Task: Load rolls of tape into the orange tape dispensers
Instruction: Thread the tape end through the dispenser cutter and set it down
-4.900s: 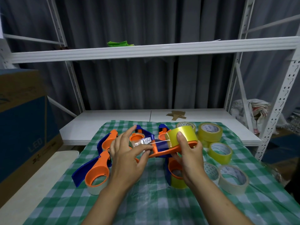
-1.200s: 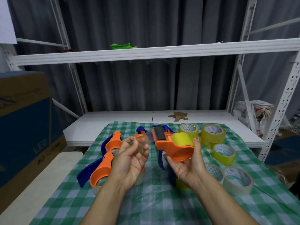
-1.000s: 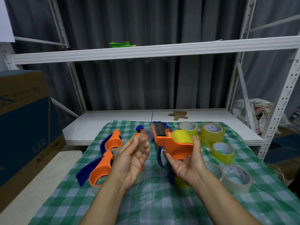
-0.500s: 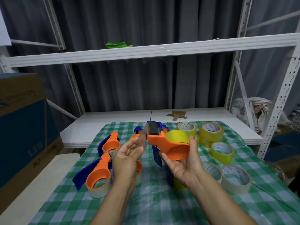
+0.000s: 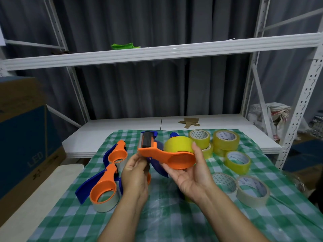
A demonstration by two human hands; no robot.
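My right hand (image 5: 190, 173) holds an orange tape dispenser (image 5: 167, 157) above the cloth, palm up, fingers curled round its round end. A yellow tape roll (image 5: 178, 144) sits in it. My left hand (image 5: 135, 173) grips the dispenser's front end just below the black roller (image 5: 146, 142). Two loaded orange and blue dispensers lie at the left, one (image 5: 103, 189) near and one (image 5: 117, 153) farther back. Loose yellow tape rolls (image 5: 225, 139) stand at the back right, and two pale tape rolls (image 5: 252, 191) lie at the right front.
The green checked cloth (image 5: 166, 215) covers the table. A white shelf board (image 5: 122, 130) runs behind it, with metal rack posts (image 5: 297, 109) at the right. A large blue and brown carton (image 5: 22, 137) stands at the left. More dispenser parts lie under my hands.
My left hand has gone from open beside the dispenser to gripping its front end. The dispenser has turned flatter in my right hand, its orange side facing up.
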